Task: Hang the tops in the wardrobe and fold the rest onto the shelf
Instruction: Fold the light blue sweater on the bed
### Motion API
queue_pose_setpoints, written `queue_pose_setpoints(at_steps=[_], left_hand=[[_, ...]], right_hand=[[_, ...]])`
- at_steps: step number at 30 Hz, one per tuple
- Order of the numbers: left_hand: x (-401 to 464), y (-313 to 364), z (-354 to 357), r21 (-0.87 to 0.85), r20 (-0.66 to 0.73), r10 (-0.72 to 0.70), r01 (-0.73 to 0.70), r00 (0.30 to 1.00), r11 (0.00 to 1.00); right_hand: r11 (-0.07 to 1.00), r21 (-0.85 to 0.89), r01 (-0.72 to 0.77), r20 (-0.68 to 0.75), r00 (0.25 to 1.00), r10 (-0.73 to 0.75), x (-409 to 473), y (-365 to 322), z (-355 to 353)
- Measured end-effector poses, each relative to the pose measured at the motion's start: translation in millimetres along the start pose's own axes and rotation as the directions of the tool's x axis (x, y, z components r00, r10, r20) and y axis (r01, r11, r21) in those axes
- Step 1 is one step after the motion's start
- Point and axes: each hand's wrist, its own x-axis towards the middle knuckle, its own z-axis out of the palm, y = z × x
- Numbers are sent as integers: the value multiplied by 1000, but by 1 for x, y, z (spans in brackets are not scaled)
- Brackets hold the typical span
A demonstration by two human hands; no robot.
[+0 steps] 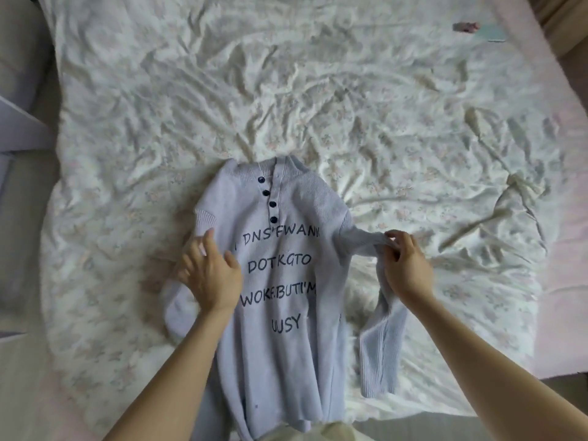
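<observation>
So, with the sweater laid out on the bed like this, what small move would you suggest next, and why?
Probably draw the sleeve outward or fold it across the front. The right hand already pinches it near the shoulder, the cuff end hangs bent, and the left hand rests flat on the sweater, steadying it on the bed.

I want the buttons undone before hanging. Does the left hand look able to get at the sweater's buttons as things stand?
Probably yes. The left hand rests open on the sweater just below the buttons, holding nothing, and nothing covers them.
</observation>
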Motion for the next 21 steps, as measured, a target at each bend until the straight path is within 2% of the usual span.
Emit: queue_pose_setpoints(at_steps=[2,3,5,9,12,14,15,17,19,21], left_hand=[[-10,30,15,-3,157,236,-239,959,971],[-16,45,25,-30,237,337,-340,911,940],[-27,72,44,-98,367,456,-454,811,886],[-46,119,71,-130,506,537,-556,675,821],[-50,151,80,-106,591,582,-661,559,743],[-49,176,83,-133,659,603,-718,451,683],[-47,190,84,-154,698,609,-751,377,643],[-43,220,86,-179,760,602,-812,245,556],[-41,250,90,-199,807,562,-812,182,548],[-39,271,96,-244,840,525,-771,134,588]], right_hand=[[995,66,-75,131,989,66,-1,13,-1],[989,89,-117,167,981,101,-5,23,0],[975,117,-189,202,966,163,-16,45,-2],[939,210,-271,279,938,208,-27,76,-14],[922,302,-242,205,961,185,-12,83,-42],[942,281,-184,138,979,150,7,84,-68],[953,256,-163,142,981,129,17,83,-82],[986,122,-117,247,965,84,38,78,-110],[992,-121,-19,384,921,64,57,76,-136],[940,-325,103,511,856,83,70,76,-155]])
